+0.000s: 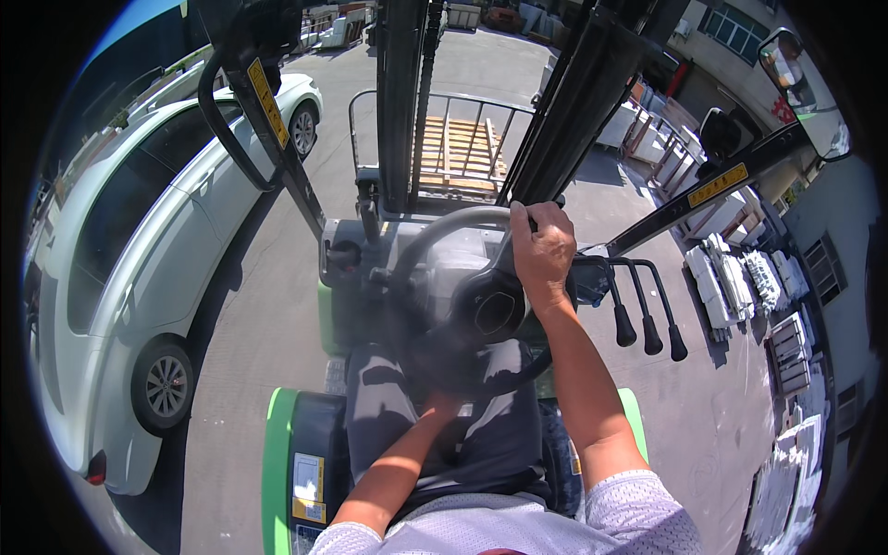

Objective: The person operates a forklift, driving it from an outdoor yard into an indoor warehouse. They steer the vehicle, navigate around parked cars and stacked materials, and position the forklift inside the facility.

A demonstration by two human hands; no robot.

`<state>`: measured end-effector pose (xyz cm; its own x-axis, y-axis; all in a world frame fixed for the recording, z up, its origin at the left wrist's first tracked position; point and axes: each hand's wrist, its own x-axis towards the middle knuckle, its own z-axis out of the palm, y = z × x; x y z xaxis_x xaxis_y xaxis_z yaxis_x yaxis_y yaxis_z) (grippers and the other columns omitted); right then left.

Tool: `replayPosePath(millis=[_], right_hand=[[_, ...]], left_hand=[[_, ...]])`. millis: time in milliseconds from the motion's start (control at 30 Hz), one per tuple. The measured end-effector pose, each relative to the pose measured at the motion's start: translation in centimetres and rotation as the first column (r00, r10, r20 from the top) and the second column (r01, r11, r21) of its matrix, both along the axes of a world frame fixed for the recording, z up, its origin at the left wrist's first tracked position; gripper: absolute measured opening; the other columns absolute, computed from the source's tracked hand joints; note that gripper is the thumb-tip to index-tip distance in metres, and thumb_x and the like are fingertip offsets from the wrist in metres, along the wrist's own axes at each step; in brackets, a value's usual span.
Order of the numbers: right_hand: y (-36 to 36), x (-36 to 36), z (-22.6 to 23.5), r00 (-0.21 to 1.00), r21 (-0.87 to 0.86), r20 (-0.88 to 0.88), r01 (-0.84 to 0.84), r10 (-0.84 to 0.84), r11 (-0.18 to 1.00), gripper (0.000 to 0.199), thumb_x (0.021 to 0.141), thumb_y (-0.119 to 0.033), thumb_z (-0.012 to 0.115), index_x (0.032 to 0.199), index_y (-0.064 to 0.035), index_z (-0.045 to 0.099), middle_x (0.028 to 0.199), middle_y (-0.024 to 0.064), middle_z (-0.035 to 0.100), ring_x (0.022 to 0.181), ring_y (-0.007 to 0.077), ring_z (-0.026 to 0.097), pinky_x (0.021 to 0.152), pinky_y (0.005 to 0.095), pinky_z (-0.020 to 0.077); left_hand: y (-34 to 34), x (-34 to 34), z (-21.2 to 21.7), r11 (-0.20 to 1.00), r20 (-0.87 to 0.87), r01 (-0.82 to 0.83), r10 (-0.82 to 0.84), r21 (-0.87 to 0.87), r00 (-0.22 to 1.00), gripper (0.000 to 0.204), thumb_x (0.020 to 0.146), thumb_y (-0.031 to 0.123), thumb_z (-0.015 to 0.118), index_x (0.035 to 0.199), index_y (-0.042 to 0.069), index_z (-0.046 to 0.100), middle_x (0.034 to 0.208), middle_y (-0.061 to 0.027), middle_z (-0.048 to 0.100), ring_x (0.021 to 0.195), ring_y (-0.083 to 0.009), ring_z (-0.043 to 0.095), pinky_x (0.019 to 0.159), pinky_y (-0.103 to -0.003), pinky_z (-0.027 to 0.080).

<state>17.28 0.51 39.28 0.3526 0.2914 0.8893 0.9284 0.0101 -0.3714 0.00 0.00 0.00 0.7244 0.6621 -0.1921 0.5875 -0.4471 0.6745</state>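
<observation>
Right hand [542, 248] clamped over top rim of forklift steering wheel [435, 242], fingers wrapped. Left hand [442, 400] low by lap under wheel, grip hidden, cannot tell. White car [139, 240] close along left side. Mast [402, 102] and wooden pallet [460, 153] ahead; three control levers [647, 319] right; stacked white goods [740, 282] far right.
</observation>
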Motion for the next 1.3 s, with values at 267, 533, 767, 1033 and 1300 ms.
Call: replayPosePath(millis=[267, 533, 767, 1033, 1300], right_hand=[[-2.6, 5.9, -3.0, 0.980, -0.085, -0.173, 0.085, -0.099, 0.993, 0.019, 0.093, -0.019, 0.073, 0.085, -0.0013, 0.071, 0.086, 0.0142, 0.068, 0.084, 0.0355, 0.065, 0.079, 0.0440, 0.0508], [-4.4, 4.6, -9.3, 0.972, -0.139, -0.178, 0.127, -0.151, 0.982, 0.016, 0.090, -0.015, 0.074, 0.085, -0.0026, 0.067, 0.088, 0.0133, 0.068, 0.087, 0.0367, 0.064, 0.079, 0.0466, 0.0504], [-0.7, 1.4, -10.7, 0.998, -0.139, -0.063, -0.031, 0.023, 0.990, 0.016, 0.088, -0.008, 0.074, 0.086, -0.0055, 0.058, 0.091, 0.0116, 0.066, 0.085, 0.0331, 0.062, 0.077, 0.0441, 0.0491], [5.3, 1.7, -10.3, 0.991, -0.076, -0.114, -0.073, 0.064, 0.994, 0.017, 0.085, -0.004, 0.075, 0.085, -0.0065, 0.058, 0.089, 0.0102, 0.066, 0.083, 0.0322, 0.062, 0.076, 0.0439, 0.0488], [8.6, 4.6, -9.3, 0.991, -0.075, -0.128, 0.021, -0.030, 0.997, 0.016, 0.084, -0.006, 0.075, 0.084, -0.0063, 0.059, 0.089, 0.0107, 0.065, 0.083, 0.0330, 0.062, 0.075, 0.0444, 0.0496]], left_hand=[[2.9, 5.5, 1.3, 0.984, -0.094, 0.119, -0.106, 0.134, 0.990, 0.047, 0.102, 0.032, 0.048, 0.142, 0.010, 0.061, 0.147, -0.0181, 0.059, 0.135, -0.0382, 0.055, 0.118, -0.052, 0.038], [8.2, 7.1, 0.4, 0.934, -0.132, 0.209, -0.177, 0.288, 0.975, 0.038, 0.104, 0.035, 0.050, 0.126, 0.017, 0.074, 0.125, -0.0170, 0.072, 0.114, -0.0380, 0.069, 0.100, -0.052, 0.053], [13.8, 6.7, 1.2, 0.954, 0.011, 0.107, -0.115, 0.278, 0.993, 0.038, 0.102, 0.033, 0.050, 0.122, 0.014, 0.075, 0.120, -0.0181, 0.073, 0.108, -0.0388, 0.071, 0.096, -0.051, 0.055], [20.3, 6.7, 2.1, 0.977, -0.057, 0.097, -0.088, 0.191, 0.995, 0.040, 0.102, 0.035, 0.050, 0.117, 0.008, 0.076, 0.116, -0.0219, 0.073, 0.110, -0.0425, 0.069, 0.098, -0.052, 0.053], [23.4, 9.9, 2.3, 0.971, 0.051, 0.009, -0.021, 0.238, 0.998, 0.040, 0.101, 0.034, 0.051, 0.123, 0.008, 0.072, 0.127, -0.0217, 0.070, 0.118, -0.0419, 0.066, 0.102, -0.051, 0.051]])
